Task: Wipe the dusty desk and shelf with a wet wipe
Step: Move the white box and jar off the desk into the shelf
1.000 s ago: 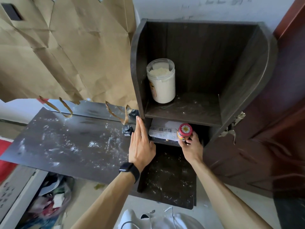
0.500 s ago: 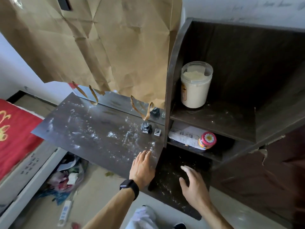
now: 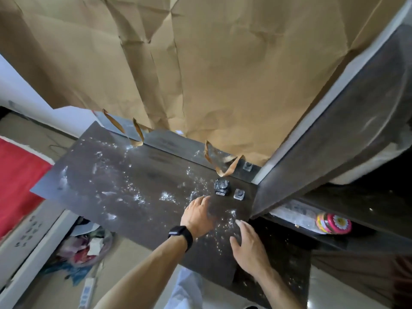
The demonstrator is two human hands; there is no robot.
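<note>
Head view: left hand (image 3: 197, 216) rests flat on the dusty table (image 3: 124, 175), lower centre of frame. Right hand (image 3: 248, 244) is just beside it, fingers extended (both hands released).

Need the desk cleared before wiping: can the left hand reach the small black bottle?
Probably yes: the left hand lies open on the dark desk, just short of the small black bottle, nothing between.
</note>
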